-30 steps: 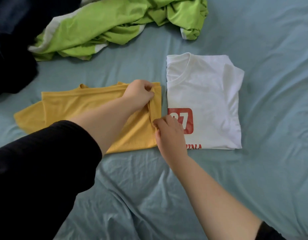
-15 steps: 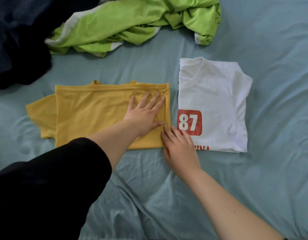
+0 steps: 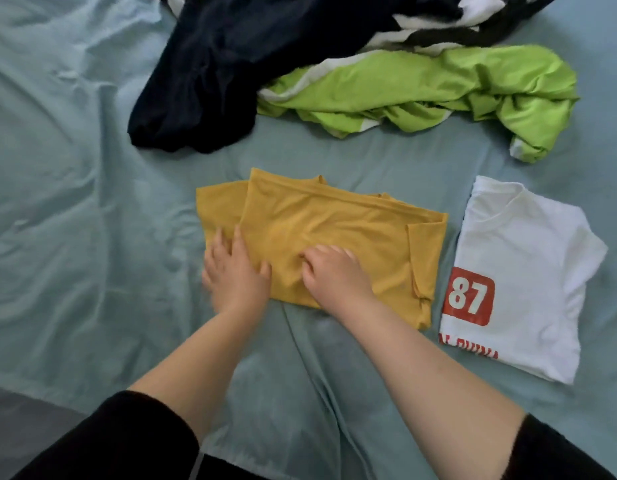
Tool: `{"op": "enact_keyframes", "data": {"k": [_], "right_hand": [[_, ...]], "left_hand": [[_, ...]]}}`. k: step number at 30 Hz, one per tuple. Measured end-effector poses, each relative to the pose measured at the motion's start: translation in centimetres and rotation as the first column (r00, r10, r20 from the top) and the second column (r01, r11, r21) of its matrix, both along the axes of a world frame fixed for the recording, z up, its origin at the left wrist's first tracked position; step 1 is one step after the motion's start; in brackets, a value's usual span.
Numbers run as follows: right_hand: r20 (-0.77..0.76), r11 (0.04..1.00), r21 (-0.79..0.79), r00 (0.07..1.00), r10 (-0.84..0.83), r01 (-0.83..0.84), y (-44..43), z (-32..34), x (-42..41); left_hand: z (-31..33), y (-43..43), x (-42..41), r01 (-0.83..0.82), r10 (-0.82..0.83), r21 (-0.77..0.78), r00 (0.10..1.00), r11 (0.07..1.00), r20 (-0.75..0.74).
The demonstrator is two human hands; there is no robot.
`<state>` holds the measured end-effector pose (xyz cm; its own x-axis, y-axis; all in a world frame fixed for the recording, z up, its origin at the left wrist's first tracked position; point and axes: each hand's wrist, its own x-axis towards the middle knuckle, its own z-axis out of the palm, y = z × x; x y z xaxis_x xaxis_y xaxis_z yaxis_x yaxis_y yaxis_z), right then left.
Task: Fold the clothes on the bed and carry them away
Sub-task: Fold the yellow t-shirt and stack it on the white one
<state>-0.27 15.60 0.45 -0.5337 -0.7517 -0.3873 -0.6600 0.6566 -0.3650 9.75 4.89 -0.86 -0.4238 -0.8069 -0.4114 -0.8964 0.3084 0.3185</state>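
Observation:
A yellow shirt point(image 3: 338, 226), partly folded, lies flat in the middle of the blue-grey bed sheet point(image 3: 75, 209). My left hand point(image 3: 236, 275) rests on its lower left part, fingers spread over the sleeve that sticks out there. My right hand point(image 3: 334, 275) sits on the shirt's near middle with fingers curled into the cloth, which wrinkles around the fingertips. A folded white T-shirt point(image 3: 528, 251) with a red "87" patch lies just right of the yellow one, not touching it.
A crumpled green and white garment point(image 3: 421, 88) and a dark navy garment point(image 3: 210, 81) lie behind the yellow shirt. A black and white striped item point(image 3: 438, 19) sits at the top edge. The bed's edge and grey floor point(image 3: 19, 417) show at lower left.
Both hands have moved left from the yellow shirt's right edge to its left and middle. The right hand's fingers have gone from flat to curled. The view has shifted left and back.

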Motion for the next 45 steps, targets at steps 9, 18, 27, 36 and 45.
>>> {"op": "enact_keyframes", "data": {"k": [9,18,27,36,45], "right_hand": [[0.156,0.991,-0.065,0.982,-0.102,0.114,-11.7,0.3,0.6],[0.342,0.915,0.093,0.851,-0.399,0.392,-15.4,-1.4,0.8],[0.219,0.862,-0.062,0.85,-0.479,0.502,-15.6,-1.7,1.6],[0.487,0.667,-0.006,0.585,-0.648,0.745,-11.6,-1.4,-3.9],[0.676,0.674,-0.003,0.498,-0.543,0.739,-10.0,2.2,-4.3]], "left_hand": [[-1.1,-6.5,1.4,-0.511,0.641,0.437,0.732,0.74,-0.23],[-1.3,-6.9,1.6,-0.302,0.357,0.368,0.93,0.879,-0.088],[-1.0,-4.8,2.1,-0.2,0.258,0.292,0.95,0.935,-0.174],[-1.5,-4.3,3.2,-0.046,0.107,0.246,0.965,0.968,-0.238],[-1.7,-4.5,3.0,-0.055,0.117,0.262,0.967,0.963,-0.227]]}}
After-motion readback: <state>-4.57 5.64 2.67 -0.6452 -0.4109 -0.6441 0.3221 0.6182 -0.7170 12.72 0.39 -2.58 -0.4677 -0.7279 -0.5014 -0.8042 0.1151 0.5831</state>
